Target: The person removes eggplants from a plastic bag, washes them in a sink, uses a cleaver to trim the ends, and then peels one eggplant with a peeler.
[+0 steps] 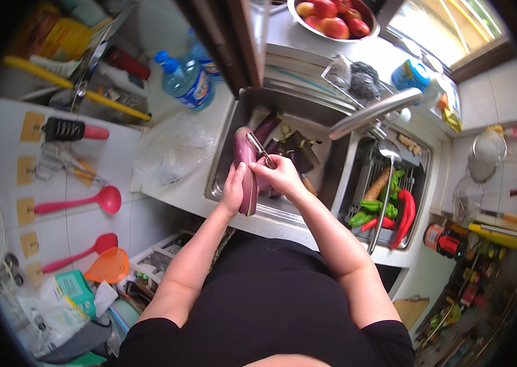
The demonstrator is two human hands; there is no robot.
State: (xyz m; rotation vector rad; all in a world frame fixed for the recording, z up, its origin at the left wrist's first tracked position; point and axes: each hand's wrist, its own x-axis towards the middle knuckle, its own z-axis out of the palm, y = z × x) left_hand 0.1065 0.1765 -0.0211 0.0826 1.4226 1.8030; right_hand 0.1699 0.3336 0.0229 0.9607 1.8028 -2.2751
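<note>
My left hand [232, 190] holds a purple eggplant [243, 151] lengthwise over the near left part of a steel sink basin [226, 137]. A pale strip runs down the eggplant's lower part. In my right hand [281, 172] is a metal peeler [257, 146], its head at the eggplant's upper right side. Beneath, in the basin, lie more eggplants [267, 127], a cleaver [302, 151] with a wooden handle and scattered green-and-white trimmings [286, 129]. My right hand partly hides these.
A faucet [373, 114] reaches over the basins. The right basin holds green peppers [371, 211], red peppers [405, 215] and a ladle [384, 197]. Left of the sink are a plastic bag [171, 147] and blue-capped bottles [189, 85]. A bowl of red fruit [373, 34] stands behind.
</note>
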